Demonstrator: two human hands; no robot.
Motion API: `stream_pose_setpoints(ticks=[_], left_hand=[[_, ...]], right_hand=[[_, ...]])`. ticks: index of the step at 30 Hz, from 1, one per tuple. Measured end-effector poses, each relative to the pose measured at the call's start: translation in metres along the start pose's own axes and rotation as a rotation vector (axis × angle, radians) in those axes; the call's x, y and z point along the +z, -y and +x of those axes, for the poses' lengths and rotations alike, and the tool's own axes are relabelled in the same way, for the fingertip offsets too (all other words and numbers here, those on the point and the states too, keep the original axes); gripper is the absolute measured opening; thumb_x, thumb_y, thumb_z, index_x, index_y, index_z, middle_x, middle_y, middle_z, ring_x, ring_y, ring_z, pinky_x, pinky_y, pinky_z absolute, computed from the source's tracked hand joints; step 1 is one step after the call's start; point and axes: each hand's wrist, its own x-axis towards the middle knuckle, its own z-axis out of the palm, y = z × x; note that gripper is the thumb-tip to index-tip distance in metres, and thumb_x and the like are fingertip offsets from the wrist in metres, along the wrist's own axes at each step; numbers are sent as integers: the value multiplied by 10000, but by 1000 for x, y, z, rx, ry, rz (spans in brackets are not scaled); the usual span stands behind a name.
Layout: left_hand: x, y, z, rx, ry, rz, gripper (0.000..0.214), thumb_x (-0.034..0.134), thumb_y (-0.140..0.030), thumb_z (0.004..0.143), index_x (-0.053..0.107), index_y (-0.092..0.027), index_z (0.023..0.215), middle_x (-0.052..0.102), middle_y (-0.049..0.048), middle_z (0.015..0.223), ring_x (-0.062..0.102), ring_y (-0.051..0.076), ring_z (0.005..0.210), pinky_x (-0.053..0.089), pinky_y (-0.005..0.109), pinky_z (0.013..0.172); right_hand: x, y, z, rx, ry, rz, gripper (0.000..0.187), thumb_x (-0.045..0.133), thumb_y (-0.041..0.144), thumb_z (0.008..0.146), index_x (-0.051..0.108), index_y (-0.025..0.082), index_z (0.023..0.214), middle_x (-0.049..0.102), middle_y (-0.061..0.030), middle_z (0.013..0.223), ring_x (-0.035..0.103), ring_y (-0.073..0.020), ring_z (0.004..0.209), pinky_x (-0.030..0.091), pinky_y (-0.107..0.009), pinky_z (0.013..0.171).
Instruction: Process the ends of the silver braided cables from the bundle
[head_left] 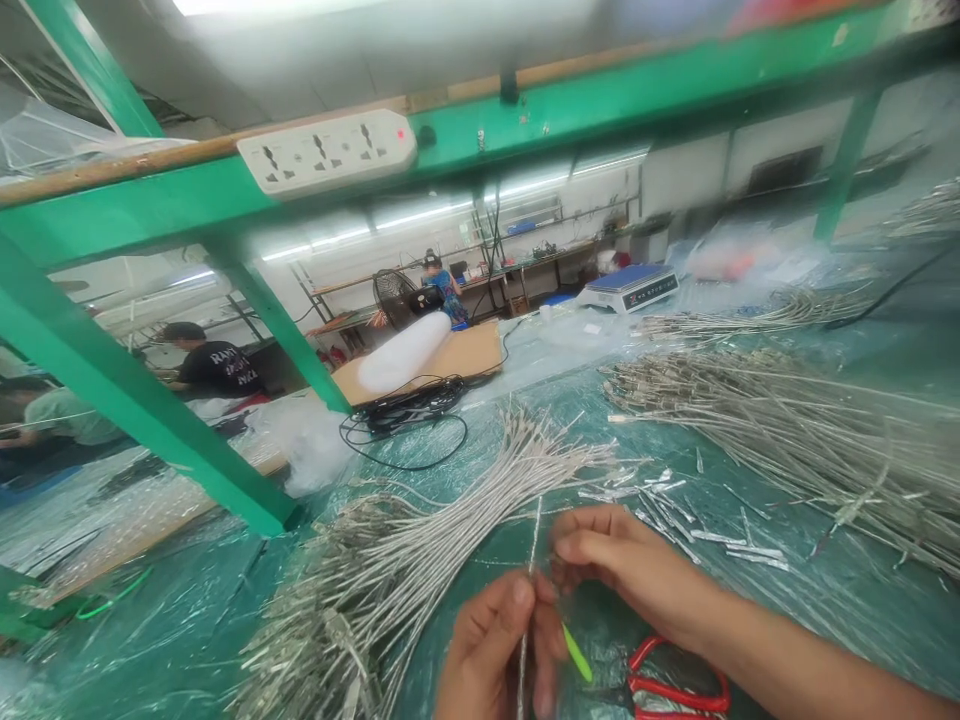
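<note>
My left hand (491,645) is closed in a pinch on a thin silver braided cable (531,545) that stands upright between my hands. My right hand (622,560) is closed on the same cable just above, its fingers curled round the cable's upper part. A small yellow-green piece (577,653) shows below my left thumb; what it belongs to is unclear. Left of my hands lies a large bundle of silver cables (420,560) on the green plastic-covered table (840,620).
Red-handled pliers (675,690) lie under my right wrist. Small cut silver sleeves (675,510) are scattered ahead. More cable bundles (810,430) lie at right. A green frame post (150,420), black cords (409,410), a scale (630,288) and a power strip (330,150) are beyond. People work far left.
</note>
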Motion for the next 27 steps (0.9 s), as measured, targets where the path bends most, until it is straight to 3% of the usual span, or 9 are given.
stream_pose_setpoints(ticks=[6, 9, 11, 12, 14, 16, 21, 27], left_hand=[[-1, -4, 0, 34, -42, 56, 287, 631, -433, 847, 685, -153, 806, 612, -5, 552, 390, 24, 320, 213, 171, 373], [0, -6, 0, 57, -80, 86, 282, 634, -429, 847, 690, -155, 813, 617, -5, 561, 407, 25, 333, 221, 173, 387], [0, -6, 0, 76, -106, 138, 279, 634, -422, 850, 698, -152, 826, 631, 1, 569, 423, 27, 339, 235, 175, 397], [1, -6, 0, 83, -114, 167, 279, 634, -420, 850, 700, -150, 827, 638, 6, 571, 433, 30, 340, 241, 177, 401], [1, -4, 0, 90, -114, 218, 287, 631, -423, 851, 701, -146, 826, 650, 15, 576, 453, 41, 341, 249, 184, 404], [0, -2, 0, 89, -106, 259, 301, 622, -435, 853, 702, -146, 840, 646, 14, 571, 453, 48, 339, 259, 191, 405], [-2, 1, 1, 67, -53, 333, 413, 601, -471, 854, 660, -125, 637, 558, -7, 484, 435, 55, 341, 284, 214, 424], [-1, 3, 0, 73, -48, 343, 411, 604, -485, 850, 663, -128, 654, 572, -9, 506, 434, 45, 335, 275, 196, 404]], right_hand=[[-10, -1, 8, -7, -157, -133, 220, 571, 248, 762, 578, 171, 556, 588, -2, 583, 536, -141, 569, 454, -280, 595], [-17, 5, 10, -136, -307, -241, 209, 615, 269, 774, 577, 187, 586, 550, 18, 590, 522, -152, 613, 422, -284, 628], [-17, 12, 5, -283, -356, -323, 91, 642, 275, 791, 639, 200, 740, 625, -13, 791, 574, -195, 818, 440, -305, 766], [-16, 15, 0, -372, -348, -383, 77, 641, 269, 810, 661, 214, 861, 642, -32, 962, 568, -218, 971, 430, -321, 866], [-11, 19, -9, -531, -264, -546, 236, 625, 237, 848, 636, 252, 1083, 562, -51, 1256, 477, -241, 1209, 360, -363, 1033], [-7, 20, -17, -574, -141, -648, 349, 640, 211, 853, 591, 278, 1192, 480, -52, 1376, 409, -239, 1302, 297, -393, 1112], [-4, 17, -19, -469, 59, -594, 428, 714, 165, 802, 600, 283, 1196, 501, -49, 1358, 414, -235, 1312, 299, -410, 1129], [-6, 16, -16, -493, 58, -575, 325, 727, 108, 779, 647, 263, 1053, 542, -22, 1302, 447, -209, 1277, 330, -378, 1099]])
